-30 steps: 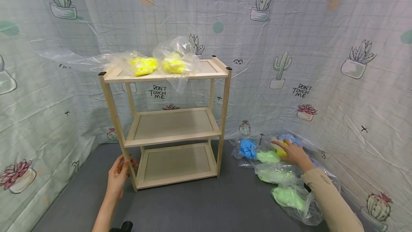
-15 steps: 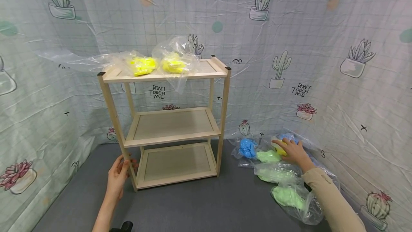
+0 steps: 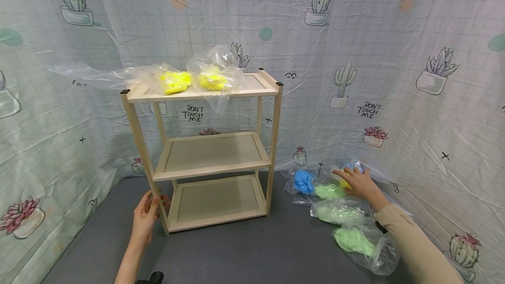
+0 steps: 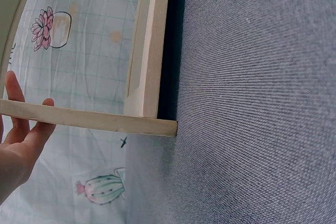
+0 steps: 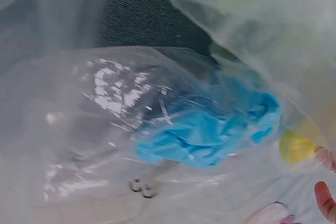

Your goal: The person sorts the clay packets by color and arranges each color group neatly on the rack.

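In the head view my left hand (image 3: 146,216) grips the front left leg of a three-tier wooden shelf (image 3: 213,172). The left wrist view shows its fingers (image 4: 37,135) passing behind that leg (image 4: 94,120). At the right, my right hand (image 3: 360,185) holds a clear plastic bag with a yellow bundle (image 3: 345,184) inside, partly covered by the fingers. In the right wrist view a fingertip touches the yellow bundle (image 5: 295,146), while another finger (image 5: 324,199) stands apart. Two bagged yellow bundles (image 3: 175,82) lie on the top tier.
Beside the right hand lie a bagged blue bundle (image 3: 304,182) and several bagged green bundles (image 3: 354,241). Another blue bundle (image 5: 194,137) lies behind the hand. Printed curtains (image 3: 426,143) enclose the dark grey tabletop (image 3: 236,253) on the back and sides.
My right forearm has shifted slightly right, and the clear plastic around that hand has moved a little. The left hand still grips the shelf leg.
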{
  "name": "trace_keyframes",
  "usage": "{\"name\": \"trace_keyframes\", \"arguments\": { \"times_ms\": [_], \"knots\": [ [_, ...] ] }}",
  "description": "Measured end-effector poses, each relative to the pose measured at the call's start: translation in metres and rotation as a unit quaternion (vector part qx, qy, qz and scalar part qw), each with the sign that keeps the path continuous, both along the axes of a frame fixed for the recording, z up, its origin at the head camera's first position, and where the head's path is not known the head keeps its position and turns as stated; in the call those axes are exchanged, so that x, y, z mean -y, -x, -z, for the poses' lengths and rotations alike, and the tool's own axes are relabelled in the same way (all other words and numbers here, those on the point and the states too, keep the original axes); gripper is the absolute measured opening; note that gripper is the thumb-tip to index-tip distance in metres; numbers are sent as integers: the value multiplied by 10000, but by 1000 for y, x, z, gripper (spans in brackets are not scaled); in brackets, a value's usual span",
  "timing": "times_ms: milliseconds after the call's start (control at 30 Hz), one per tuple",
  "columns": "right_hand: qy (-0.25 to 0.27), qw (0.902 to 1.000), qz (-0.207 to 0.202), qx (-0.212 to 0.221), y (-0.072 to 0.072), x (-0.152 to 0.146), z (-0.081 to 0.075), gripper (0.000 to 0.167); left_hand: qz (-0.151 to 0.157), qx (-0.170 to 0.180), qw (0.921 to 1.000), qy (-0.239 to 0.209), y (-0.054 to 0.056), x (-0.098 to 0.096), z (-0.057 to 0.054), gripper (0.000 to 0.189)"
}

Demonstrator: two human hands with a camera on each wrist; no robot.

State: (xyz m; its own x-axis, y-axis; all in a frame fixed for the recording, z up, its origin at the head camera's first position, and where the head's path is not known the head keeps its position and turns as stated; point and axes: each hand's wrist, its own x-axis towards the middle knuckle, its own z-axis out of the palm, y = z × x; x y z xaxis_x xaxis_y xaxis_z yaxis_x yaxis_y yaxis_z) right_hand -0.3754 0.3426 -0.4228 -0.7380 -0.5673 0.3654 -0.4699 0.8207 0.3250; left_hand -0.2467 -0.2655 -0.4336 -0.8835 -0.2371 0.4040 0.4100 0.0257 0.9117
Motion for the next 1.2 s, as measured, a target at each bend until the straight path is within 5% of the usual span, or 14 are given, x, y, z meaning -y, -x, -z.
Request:
{"name": "trace_keyframes", "arguments": {
  "times_ms": [433,533,600,767,1200],
  "knots": [
    [28,9850,-1276,-1163,-21,29,-57,72,61,-62,9999,-77,2,1,2,25],
    [94,9806,-1491,-1266,-25,32,-73,58,79,-88,9999,-105,2,2,2,24],
    [140,9793,-1568,-1275,-28,34,-83,48,101,-103,9998,-129,2,1,1,24],
    [346,9761,-1705,-1305,-35,42,-110,60,112,-100,9998,-159,3,1,1,24],
    [481,9559,-2130,-1965,-54,73,-182,51,126,-152,9996,-197,3,1,2,24]
  ]
}}
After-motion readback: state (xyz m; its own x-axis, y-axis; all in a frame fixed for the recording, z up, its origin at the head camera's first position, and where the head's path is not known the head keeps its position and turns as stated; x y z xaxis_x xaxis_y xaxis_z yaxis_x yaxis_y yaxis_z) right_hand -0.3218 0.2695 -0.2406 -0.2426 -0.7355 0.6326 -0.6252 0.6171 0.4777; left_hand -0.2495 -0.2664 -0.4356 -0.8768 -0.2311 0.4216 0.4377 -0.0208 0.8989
